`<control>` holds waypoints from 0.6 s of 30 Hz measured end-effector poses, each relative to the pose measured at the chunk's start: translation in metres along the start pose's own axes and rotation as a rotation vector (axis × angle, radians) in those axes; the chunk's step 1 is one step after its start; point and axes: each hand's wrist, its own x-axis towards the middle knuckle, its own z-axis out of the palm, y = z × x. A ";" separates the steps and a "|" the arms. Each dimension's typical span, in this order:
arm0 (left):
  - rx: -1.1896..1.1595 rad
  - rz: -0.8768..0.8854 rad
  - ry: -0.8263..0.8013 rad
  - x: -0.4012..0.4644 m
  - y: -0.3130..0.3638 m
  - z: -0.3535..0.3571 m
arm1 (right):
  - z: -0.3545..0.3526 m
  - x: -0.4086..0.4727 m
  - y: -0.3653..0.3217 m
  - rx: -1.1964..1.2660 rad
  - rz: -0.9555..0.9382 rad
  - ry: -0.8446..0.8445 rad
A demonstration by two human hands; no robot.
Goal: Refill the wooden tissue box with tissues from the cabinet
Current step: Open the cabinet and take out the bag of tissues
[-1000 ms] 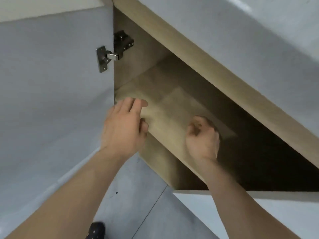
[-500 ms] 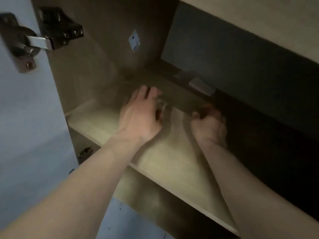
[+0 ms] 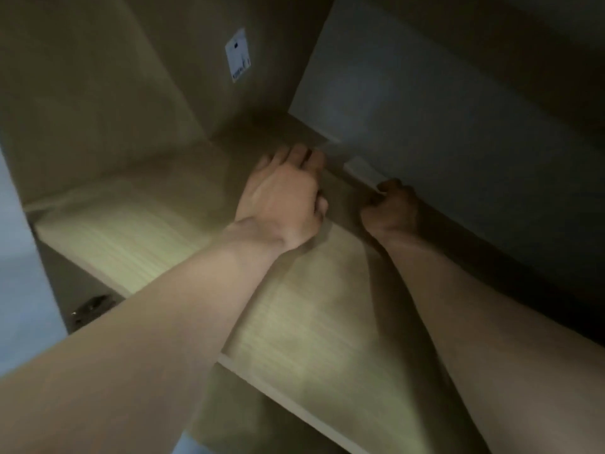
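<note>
I am looking into a dim wooden cabinet. Both my arms stretch over its light wooden shelf (image 3: 294, 329) toward the back. My left hand (image 3: 284, 198) lies palm down with its fingers stretched out, and nothing shows in it. To its right, in shadow, my right hand (image 3: 391, 208) is curled into a loose fist. A small pale flat thing (image 3: 361, 168) lies at the back of the shelf, just beyond both hands; it is blurred and I cannot tell what it is. The wooden tissue box is not in view.
A grey back panel (image 3: 425, 103) closes the cabinet's rear right. The left side wall (image 3: 98, 93) carries a white sticker (image 3: 238, 55). A metal hinge part (image 3: 93, 304) shows below the shelf edge at the left. The right side of the shelf is dark.
The camera has moved from outside the open door to deep inside the cabinet. Both hands have slid from the shelf's front edge to its back, close to the pale thing.
</note>
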 end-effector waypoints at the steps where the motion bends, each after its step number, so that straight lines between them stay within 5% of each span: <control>1: 0.016 0.025 0.007 0.001 0.000 0.001 | 0.004 0.008 0.001 -0.006 0.015 -0.040; 7: -0.025 0.002 -0.012 0.012 -0.004 0.005 | 0.027 0.039 0.001 -0.094 -0.012 -0.205; 18: -0.036 -0.062 -0.030 0.015 -0.005 0.005 | -0.006 -0.016 -0.018 -0.052 -0.073 -0.120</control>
